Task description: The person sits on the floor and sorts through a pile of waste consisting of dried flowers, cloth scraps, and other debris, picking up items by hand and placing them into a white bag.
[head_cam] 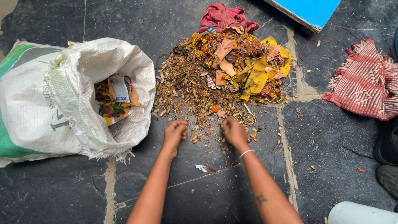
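Note:
A heap of dried flowers, leaves and scraps (199, 83) lies on the dark stone floor, with yellow cloth (257, 74) and peach cloth pieces mixed in. My left hand (174, 132) rests at the heap's near edge with its fingers curled over loose bits. My right hand (233, 130), a white bangle on its wrist, also sits at the near edge with fingers bent into the debris. Whether either hand holds scraps is hidden by the fingers. A white woven sack (78, 95) lies open on its side to the left, with wrappers and flower waste inside.
A red cloth (224, 16) lies behind the heap. A red striped fringed mat (365, 83) is at the right. A blue board (311, 10) is at the top right. A foil scrap (204, 168) lies between my arms. Dark shoes (387, 161) and a white container (360, 213) sit at lower right.

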